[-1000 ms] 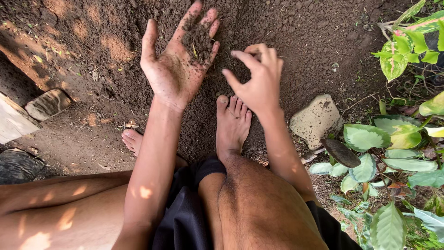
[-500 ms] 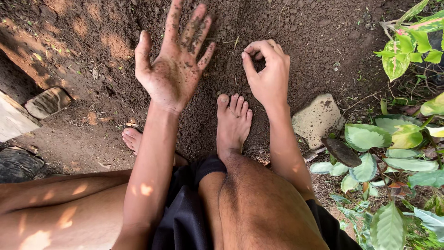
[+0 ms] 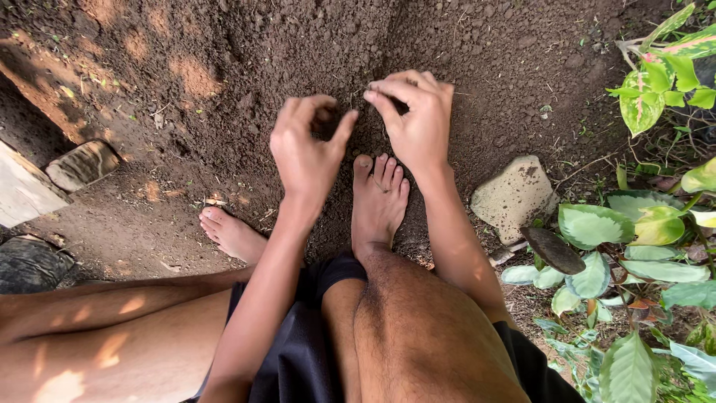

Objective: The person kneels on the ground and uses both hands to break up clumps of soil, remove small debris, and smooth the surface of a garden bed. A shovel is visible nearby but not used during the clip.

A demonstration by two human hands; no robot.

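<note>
Closest to me are bare knees in dark shorts point(image 3: 298, 358), then one bare foot point(image 3: 379, 198) planted on the loose dark soil point(image 3: 246, 60) right under both hands. The left hand point(image 3: 307, 149) is half-curled with fingers bent and nothing visible inside; the right hand point(image 3: 418, 112) is pinched narrow on something thin, maybe a root or stem, too small to tell. My worry: that thin bit could snap or drop into the crumbly soil beside the pale stone point(image 3: 514, 198) and leafy plants point(image 3: 656, 82).
</note>
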